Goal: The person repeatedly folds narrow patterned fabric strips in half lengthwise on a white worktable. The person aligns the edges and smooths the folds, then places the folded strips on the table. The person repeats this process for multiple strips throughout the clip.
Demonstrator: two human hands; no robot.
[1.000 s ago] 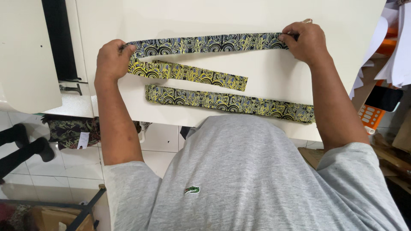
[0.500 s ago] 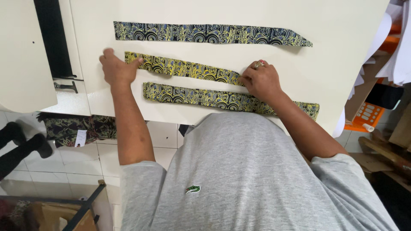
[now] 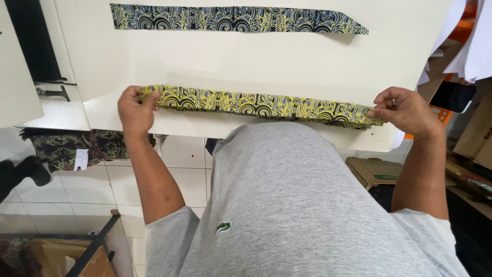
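A long strip of patterned fabric (image 3: pixel 256 105), black with yellow and blue swirls, lies along the near edge of a cream table (image 3: pixel 230 61); it looks like stacked layers. My left hand (image 3: pixel 134 110) pinches its left end. Its right end is gripped by my right hand (image 3: pixel 405 110), which wears a ring. A second strip of the same fabric (image 3: pixel 236 19) lies flat at the far side of the table, apart from both hands.
A black bar (image 3: pixel 33 41) and a white machine part (image 3: pixel 18 61) stand at the left. More patterned cloth (image 3: pixel 66 146) hangs below the table. Cardboard boxes (image 3: pixel 379 172) and papers (image 3: pixel 466 46) crowd the right. The floor is white tile (image 3: pixel 51 205).
The two nearer strips are now together as one stack at the table's front edge. Both hands moved outward to its ends. The far strip stays where it was laid.
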